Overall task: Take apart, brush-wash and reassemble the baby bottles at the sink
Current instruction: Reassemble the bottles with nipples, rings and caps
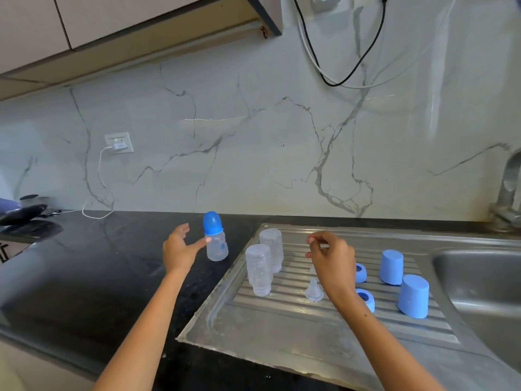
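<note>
Left hand (177,249) spread, thumb touching assembled bottle (215,241) | right hand (329,258) curled above drainboard (282,328), grip contents unclear

At frame centre, an assembled bottle (215,240) stood on the black counter (84,277), the left hand (180,249) spread just beside it. Right of it, two upturned bottles (265,263) stood on the drainboard (282,328). The right hand (332,261) hovered above a clear teat (313,290).

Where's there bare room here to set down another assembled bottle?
The black countertop left of the assembled bottle is bare, as is the drainboard's flat front strip. The ribbed middle is crowded: two upturned bottles, a nipple, collars and caps.
</note>
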Motion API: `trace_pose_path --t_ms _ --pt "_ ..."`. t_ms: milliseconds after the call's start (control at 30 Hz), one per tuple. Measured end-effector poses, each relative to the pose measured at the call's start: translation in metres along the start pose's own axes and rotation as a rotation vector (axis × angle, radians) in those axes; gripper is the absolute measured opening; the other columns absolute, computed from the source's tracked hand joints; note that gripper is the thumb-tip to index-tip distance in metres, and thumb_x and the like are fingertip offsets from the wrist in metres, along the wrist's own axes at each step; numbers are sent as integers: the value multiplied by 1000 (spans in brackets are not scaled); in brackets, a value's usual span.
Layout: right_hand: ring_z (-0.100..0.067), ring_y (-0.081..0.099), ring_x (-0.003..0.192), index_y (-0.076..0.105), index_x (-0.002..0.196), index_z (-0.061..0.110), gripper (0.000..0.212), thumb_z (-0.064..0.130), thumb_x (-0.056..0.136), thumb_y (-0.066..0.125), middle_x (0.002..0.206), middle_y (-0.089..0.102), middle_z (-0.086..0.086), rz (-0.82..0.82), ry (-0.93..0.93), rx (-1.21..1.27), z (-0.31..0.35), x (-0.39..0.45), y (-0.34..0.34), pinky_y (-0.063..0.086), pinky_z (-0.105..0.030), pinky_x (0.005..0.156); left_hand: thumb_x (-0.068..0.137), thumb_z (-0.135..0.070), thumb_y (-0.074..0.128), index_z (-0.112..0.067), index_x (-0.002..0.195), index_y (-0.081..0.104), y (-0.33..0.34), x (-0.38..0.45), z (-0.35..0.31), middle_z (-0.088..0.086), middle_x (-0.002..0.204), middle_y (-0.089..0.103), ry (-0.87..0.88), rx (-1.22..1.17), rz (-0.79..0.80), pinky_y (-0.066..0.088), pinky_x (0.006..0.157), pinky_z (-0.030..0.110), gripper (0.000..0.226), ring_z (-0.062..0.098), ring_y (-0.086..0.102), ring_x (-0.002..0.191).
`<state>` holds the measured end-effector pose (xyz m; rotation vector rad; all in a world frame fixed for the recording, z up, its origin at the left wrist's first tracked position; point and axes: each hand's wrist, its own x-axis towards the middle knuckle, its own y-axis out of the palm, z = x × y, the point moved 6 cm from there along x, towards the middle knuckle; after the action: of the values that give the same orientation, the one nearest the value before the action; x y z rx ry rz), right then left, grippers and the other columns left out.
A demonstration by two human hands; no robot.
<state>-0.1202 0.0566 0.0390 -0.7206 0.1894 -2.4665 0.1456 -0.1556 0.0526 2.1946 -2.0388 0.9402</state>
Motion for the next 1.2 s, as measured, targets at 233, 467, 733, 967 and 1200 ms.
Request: trace_pose_path --t_ms 233,467,733,967,1200 --pt "-20 70 73 67 92 13 15 13 96 53 80 69 0 -37 13 55 3 3 -18 48 -28 57 93 -22 60 -7 120 57 -21 -49 -98 6 117 61 379 37 -136 47 91 36 32 22 57 107" --pt "-19 71 72 66 84 15 15 14 94 55 78 69 1 -96 14 54 -1 24 -85 53 -36 72 89 -9 60 -11 104 65 68 -117 -169 0 105 63 658 48 66 44 84 30 16 19 55 97" --pt "-22 67 95 73 99 11 19 3 86 61 101 72 -7 382 -147 -525 -22 66 -86 52 -31 84 83 -24 73 -8 125 59 191 -121 -137 7 127 60 298 236 514 45 96 32 47 23 56 116" --pt "-26 54 117 58 129 13 52 6 80 74 130 56 -10 819 -249 -904 -37 63 -40 46 -34 95 72 -28 81 -10 94 61 215 -112 -110 4 93 62 130 382 577 46 71 26 35 18 58 87" --pt "-29 54 119 58 131 14 56 4 79 75 133 56 -11 926 -244 -1021 -51 62 -29 43 -32 96 85 -16 68 -14 83 63 225 -107 -103 2 83 63 109 324 592 50 71 26 6 16 60 81"
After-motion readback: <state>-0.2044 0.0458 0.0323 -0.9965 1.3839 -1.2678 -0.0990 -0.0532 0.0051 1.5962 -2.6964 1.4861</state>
